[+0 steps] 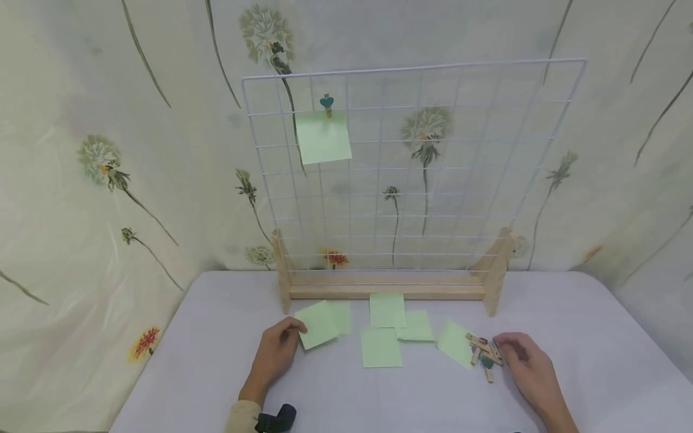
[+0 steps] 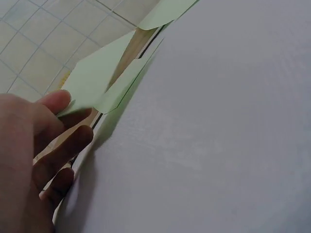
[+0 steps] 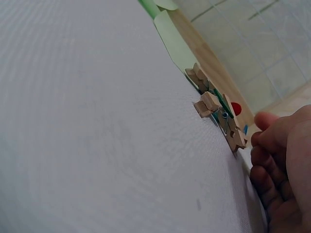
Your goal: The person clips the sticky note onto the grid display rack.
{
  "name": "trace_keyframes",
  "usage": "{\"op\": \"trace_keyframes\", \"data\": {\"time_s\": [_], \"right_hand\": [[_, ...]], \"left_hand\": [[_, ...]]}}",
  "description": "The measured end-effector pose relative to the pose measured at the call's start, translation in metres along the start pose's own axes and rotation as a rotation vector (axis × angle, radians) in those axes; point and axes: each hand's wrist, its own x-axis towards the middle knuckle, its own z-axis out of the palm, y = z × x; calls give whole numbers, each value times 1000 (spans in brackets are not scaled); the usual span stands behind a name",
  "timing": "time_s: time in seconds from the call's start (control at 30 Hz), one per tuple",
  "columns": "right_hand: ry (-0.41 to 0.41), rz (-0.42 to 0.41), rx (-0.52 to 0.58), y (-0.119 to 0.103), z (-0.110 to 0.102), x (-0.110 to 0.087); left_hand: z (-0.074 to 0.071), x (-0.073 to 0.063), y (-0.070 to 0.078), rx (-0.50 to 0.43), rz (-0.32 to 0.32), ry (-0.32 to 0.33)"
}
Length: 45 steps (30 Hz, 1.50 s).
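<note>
My left hand (image 1: pixel 278 350) pinches the near-left edge of a pale green paper square (image 1: pixel 319 325). In the left wrist view that paper square (image 2: pixel 97 73) is tilted up off the table, thumb on its edge. My right hand (image 1: pixel 530 367) is at the right side of a small pile of wooden clothespins (image 1: pixel 489 353), fingers bent. In the right wrist view its fingertips are beside the clothespins (image 3: pixel 211 103), with no clothespin visible between them. Higher up, another green paper square (image 1: pixel 323 138) hangs from the wire grid (image 1: pixel 411 69) by a clothespin with a teal heart (image 1: pixel 326 102).
More green paper squares (image 1: pixel 381 349) lie on the white tabletop (image 1: pixel 325 397) between the hands, some overlapping. One paper square (image 1: pixel 453 343) lies partly beneath the clothespins. The grid stands in a wooden base (image 1: pixel 387 293) at the back. Behind it hangs a flower-printed cloth (image 1: pixel 184 150).
</note>
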Motion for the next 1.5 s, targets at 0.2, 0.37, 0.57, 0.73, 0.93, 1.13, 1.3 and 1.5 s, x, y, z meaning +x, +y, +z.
{"op": "trace_keyframes", "data": {"time_s": [0.2,0.37,0.57,0.73,0.93,1.13,1.3,1.5], "right_hand": [[-1,9,-3,0,0,1],[-8,27,-1,0,0,1],[-13,42,-1,0,1,1],[-16,8,-3,-1,1,0],[-22,-119,-67,-4,-2,-1],[-99,-159,-64,-4,-4,-2],[-107,-208,-62,-1,-6,-2],[-56,-233,-52,1,-6,0]], "left_hand": [[-3,-1,4,-54,-27,7],[-3,-3,4,-86,-57,-9],[-2,-2,8,-83,-90,-21],[-2,1,7,-124,-103,-14],[-4,2,3,-129,-150,-4],[-4,0,1,-97,-103,41],[-2,0,1,-76,-128,118],[-3,1,5,-111,-209,150]]}}
